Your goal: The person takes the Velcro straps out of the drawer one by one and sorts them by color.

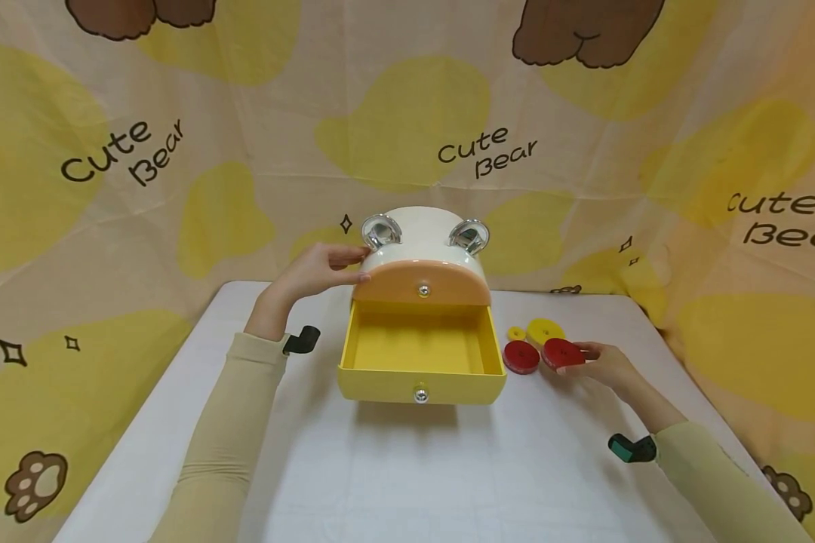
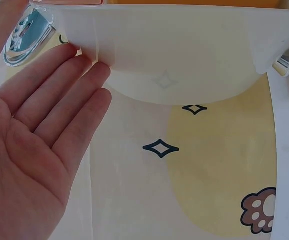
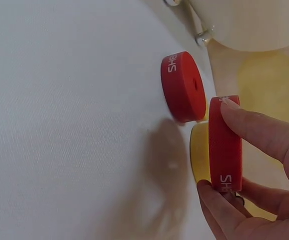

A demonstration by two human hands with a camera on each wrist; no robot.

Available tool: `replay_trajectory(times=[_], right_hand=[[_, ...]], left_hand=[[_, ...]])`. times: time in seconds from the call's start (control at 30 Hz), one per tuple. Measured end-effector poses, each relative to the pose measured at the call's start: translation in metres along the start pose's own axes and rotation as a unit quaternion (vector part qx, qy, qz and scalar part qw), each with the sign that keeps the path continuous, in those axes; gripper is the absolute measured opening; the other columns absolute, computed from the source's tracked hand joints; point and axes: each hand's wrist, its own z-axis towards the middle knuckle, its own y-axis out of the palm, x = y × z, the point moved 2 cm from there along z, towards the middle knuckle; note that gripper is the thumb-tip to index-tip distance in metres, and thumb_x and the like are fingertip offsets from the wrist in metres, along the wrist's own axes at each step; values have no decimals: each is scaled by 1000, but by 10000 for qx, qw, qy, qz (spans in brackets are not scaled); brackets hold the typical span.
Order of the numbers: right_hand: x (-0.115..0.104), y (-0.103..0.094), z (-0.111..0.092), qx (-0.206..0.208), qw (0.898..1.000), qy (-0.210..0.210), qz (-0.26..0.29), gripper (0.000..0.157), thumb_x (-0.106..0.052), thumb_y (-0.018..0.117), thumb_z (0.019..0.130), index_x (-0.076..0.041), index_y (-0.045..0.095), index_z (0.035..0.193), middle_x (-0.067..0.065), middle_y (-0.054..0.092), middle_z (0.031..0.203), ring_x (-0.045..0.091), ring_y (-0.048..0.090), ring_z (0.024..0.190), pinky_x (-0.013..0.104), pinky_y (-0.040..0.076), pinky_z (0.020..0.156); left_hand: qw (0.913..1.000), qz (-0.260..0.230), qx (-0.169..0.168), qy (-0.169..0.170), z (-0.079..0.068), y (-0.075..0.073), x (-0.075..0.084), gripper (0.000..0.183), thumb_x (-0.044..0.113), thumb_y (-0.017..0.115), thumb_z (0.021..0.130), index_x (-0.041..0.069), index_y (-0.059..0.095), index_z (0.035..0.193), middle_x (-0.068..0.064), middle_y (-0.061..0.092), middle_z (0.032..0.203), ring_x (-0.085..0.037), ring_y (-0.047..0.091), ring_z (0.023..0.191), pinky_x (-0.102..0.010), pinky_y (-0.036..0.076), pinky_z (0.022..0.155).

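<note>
A small white drawer cabinet [image 1: 422,235] with silver ears stands mid-table. Its lower yellow drawer [image 1: 380,386] is pulled out, the yellow bottom showing; the peach upper drawer [image 1: 394,285] is closed. My left hand [image 1: 318,271] touches the cabinet's left side near the ear, its fingers straight in the left wrist view. To the right of the drawer, my right hand [image 1: 607,366] pinches a red disc [image 3: 225,150] by its rim between thumb and fingers. A second red disc [image 1: 521,357] lies beside it, lettered on the rim. Behind them are a larger yellow disc [image 1: 545,329] and a small yellow disc [image 1: 515,332].
A white cloth [image 1: 407,475] covers the table. Behind it hangs a yellow and beige curtain [image 1: 407,121] printed with bears and lettering. The pulled-out drawer juts toward me, with a silver knob [image 1: 421,395] on its front.
</note>
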Motion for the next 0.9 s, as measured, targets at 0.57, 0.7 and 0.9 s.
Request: replay_trajectory(times=[0.57, 0.7, 0.9], right_hand=[[15, 9, 8, 64, 9997, 220, -106, 92, -38, 79, 76, 3, 32, 143, 33, 35, 139, 48, 33, 122, 54, 46, 95], [15, 11, 8, 107, 9996, 211, -162, 91, -37, 79, 75, 4, 32, 142, 34, 35, 139, 48, 34, 121, 54, 46, 94], [14, 14, 9, 174, 9996, 174, -102, 90, -36, 78, 76, 5, 33, 142, 33, 35, 140, 47, 35, 121, 53, 46, 97]], left_hand=[[10000, -79, 0, -4, 1, 0, -2, 66, 51, 76, 74, 19, 60, 130, 0, 60, 130, -19, 57, 121, -40, 46, 101], [10000, -71, 5, -46, 0, 0, 0, 65, 51, 76, 74, 20, 60, 129, 1, 61, 130, -19, 57, 121, -40, 46, 101], [9999, -97, -23, -25, 0, 1, 0, 65, 49, 76, 75, 18, 60, 130, 0, 60, 131, -21, 56, 122, -41, 45, 102]])
